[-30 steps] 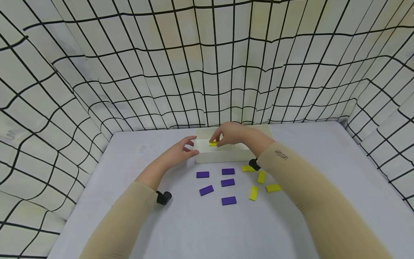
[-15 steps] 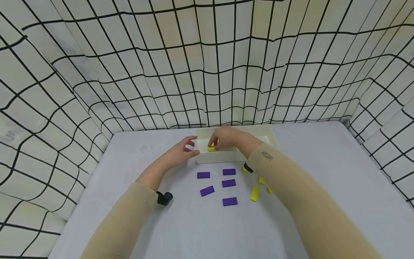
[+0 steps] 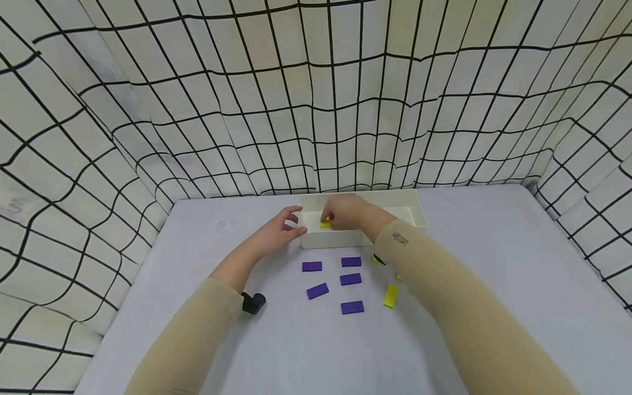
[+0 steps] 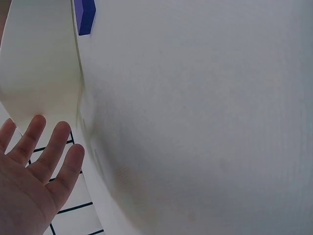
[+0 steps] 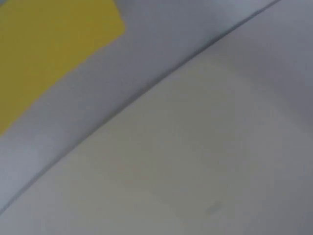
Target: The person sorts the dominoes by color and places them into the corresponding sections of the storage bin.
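A white rectangular box (image 3: 336,239) sits at the back of the table. My right hand (image 3: 344,210) reaches over its front wall and pinches a small yellow block (image 3: 324,224) low in the box's left part; the fingers partly hide it. My left hand (image 3: 274,233) is at the box's left end, fingers spread and relaxed; whether they touch the wall I cannot tell. In the left wrist view the fingers (image 4: 55,149) lie extended near the box wall (image 4: 41,58). The right wrist view shows no hand, only a blurred yellow block (image 5: 54,54) outside the box wall (image 5: 146,156).
Several purple blocks (image 3: 312,266) lie on the white table (image 3: 276,351) in front of the box. Yellow blocks (image 3: 390,295) lie to their right, some partly hidden by the right sleeve (image 3: 444,296). Black-lined netting (image 3: 336,109) over white walls surrounds the back and sides.
My right hand has lowered into the box with the yellow block, and its forearm has swung left, covering more of the yellow blocks on the table. My left hand has stayed in place.
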### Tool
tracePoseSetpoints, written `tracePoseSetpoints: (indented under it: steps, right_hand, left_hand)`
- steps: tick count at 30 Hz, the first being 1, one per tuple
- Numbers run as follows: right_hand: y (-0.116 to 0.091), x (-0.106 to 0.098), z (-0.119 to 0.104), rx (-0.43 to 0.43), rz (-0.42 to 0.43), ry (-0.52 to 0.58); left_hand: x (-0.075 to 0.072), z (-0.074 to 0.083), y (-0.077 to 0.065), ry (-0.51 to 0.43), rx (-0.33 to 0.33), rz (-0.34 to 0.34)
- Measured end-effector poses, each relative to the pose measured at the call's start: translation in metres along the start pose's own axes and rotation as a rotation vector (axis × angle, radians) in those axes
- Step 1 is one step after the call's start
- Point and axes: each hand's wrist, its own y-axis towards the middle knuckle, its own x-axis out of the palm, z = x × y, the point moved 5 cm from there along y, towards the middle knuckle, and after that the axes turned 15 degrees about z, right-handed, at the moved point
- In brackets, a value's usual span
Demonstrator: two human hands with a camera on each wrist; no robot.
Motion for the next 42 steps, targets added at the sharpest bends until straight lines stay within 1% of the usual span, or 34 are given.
tracePoseSetpoints:
  steps: [5,9,15,21,26,31,35,42]
  right_hand:
    - [0.001,0.001,0.002,0.007,0.015,-0.019]
    - [0.001,0.002,0.003,0.021,0.018,-0.009]
    - [-0.003,-0.007,0.005,0.038,0.007,0.009]
    - [-0.007,-0.019,0.007,-0.013,0.001,0.002]
    - [-0.012,-0.028,0.008,-0.041,0.014,0.011]
    - [-0.02,-0.04,0.006,-0.069,0.042,0.043]
    - [-0.032,-0.049,0.007,-0.104,0.067,0.054]
    - [-0.059,-0.063,0.017,-0.097,0.093,0.083]
  left_hand:
    - [0.001,0.0,0.001,-0.004,-0.002,0.0]
    - [0.001,0.002,0.0,-0.003,-0.006,0.001]
    - [0.002,0.0,0.003,-0.004,-0.005,0.002]
    - [0.002,-0.002,0.004,-0.01,0.0,-0.004]
    - [0.002,-0.004,0.004,-0.01,-0.001,-0.003]
    - [0.002,-0.004,0.005,-0.008,-0.003,0.0]
    - [0.002,-0.004,0.005,-0.007,-0.002,0.003]
    - [0.002,-0.003,0.003,0.006,-0.005,0.008]
